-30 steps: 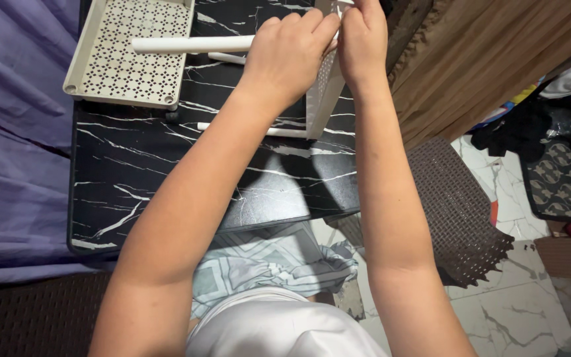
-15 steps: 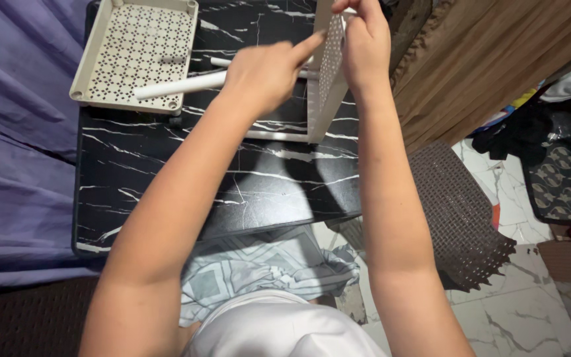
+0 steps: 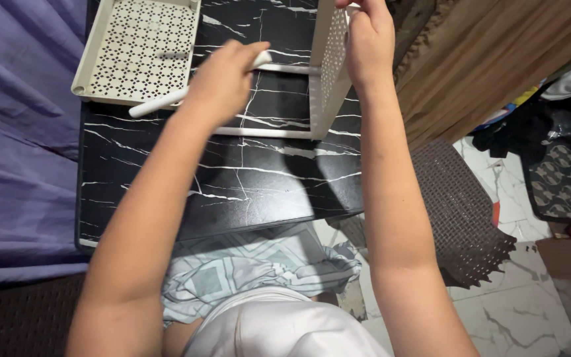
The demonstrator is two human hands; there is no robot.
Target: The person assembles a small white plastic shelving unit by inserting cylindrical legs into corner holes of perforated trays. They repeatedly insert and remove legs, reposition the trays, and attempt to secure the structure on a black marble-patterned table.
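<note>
while our left hand [image 3: 223,79] closes its grip around a white rod [image 3: 160,101], the rod lies slanted over the far part of the black marble-patterned table [image 3: 246,185], one end poking out toward the left edge and the other showing just past the knuckles. our right hand [image 3: 367,43] is clenched on the top of a cream perforated tray [image 3: 330,66] that stands on its edge near the far right corner of the table, its holed face turned to the left. two more white rods [image 3: 262,133] run level from that upright tray toward the left, one near its top and one near its bottom; the upper one passes just behind the left hand, and we cannot tell whether the held rod touches it. a second perforated tray [image 3: 137,49] lies flat at the far left corner of the table, with the free end of the held rod just at its near rim. beyond the left edge hangs purple cloth [image 3: 14,152]. off the right edge a brown woven mat [image 3: 460,218] lies on the pale tiled floor [image 3: 530,311]. crumpled patterned cloth [image 3: 259,274] sits below the near edge, by our lap.
</note>
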